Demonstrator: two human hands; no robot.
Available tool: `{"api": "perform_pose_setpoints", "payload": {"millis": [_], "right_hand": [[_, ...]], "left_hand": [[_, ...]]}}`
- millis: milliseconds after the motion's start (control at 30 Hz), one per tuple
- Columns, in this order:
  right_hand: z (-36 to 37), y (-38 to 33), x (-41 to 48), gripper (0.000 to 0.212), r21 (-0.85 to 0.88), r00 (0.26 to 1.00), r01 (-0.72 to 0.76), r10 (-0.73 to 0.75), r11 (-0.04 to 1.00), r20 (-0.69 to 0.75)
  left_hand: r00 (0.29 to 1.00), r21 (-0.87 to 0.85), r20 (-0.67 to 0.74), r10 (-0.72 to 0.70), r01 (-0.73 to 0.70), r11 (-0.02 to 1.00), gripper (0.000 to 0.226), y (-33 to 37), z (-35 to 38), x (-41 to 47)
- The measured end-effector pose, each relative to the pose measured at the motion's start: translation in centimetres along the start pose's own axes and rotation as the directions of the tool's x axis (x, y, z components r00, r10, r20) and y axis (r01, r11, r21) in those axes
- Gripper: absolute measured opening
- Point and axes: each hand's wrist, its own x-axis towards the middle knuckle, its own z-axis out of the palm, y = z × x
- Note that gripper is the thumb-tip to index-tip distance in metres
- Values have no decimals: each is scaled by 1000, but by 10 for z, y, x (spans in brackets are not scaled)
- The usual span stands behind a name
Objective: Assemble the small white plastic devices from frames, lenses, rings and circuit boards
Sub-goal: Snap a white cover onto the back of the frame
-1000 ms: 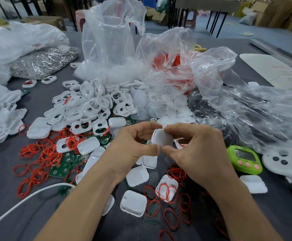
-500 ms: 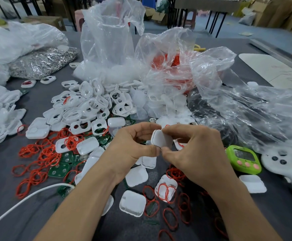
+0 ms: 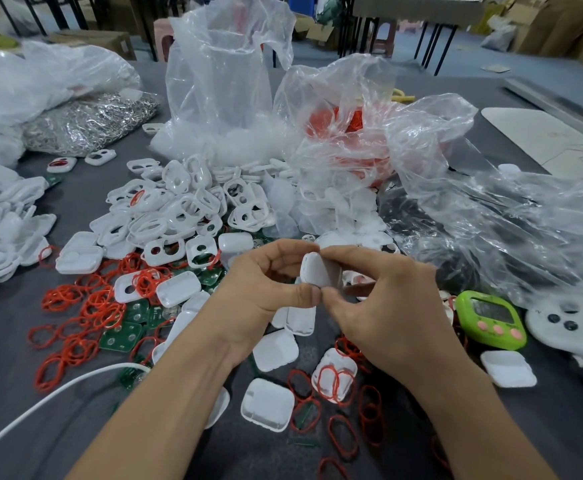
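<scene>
White device (image 3: 319, 271) is pinched by left hand (image 3: 266, 292) and right hand (image 3: 383, 306); bench (image 3: 85, 427) is littered with frames (image 3: 179, 216), red rings (image 3: 75, 320), circuit boards (image 3: 123, 337), green timer (image 3: 489, 320).

Glossy clear plastic bags (image 3: 227, 81) crinkle over smooth white plastic frames (image 3: 179, 216).

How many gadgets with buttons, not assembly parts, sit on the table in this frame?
2. A green timer lies just right of the right hand; a white controller lies beside it at the frame's right edge. Others could be hidden under the plastic bags.
</scene>
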Motion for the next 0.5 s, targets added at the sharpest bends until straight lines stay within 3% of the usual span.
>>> {"api": "perform_pose_setpoints", "payload": {"millis": [233, 300, 400, 500], "right_hand": [[0, 2, 0, 46, -8, 999, 18, -18, 1000, -40], [1, 2, -1, 47, -37, 998, 24, -27, 999, -60], [5, 0, -2, 47, -72, 995, 65, -70, 995, -71], [8, -1, -2, 46, -104, 993, 96, -103, 990, -65]], "left_hand": [[998, -62, -8, -63, 62, 996, 50, 3, 5, -1], [993, -117, -46, -113, 107, 987, 35, 4, 7, 0], [976, -50, -140, -165, 159, 986, 17, 1, 10, 2], [970, 34, -184, -156, 165, 986, 16, -2, 13, 1]]}}
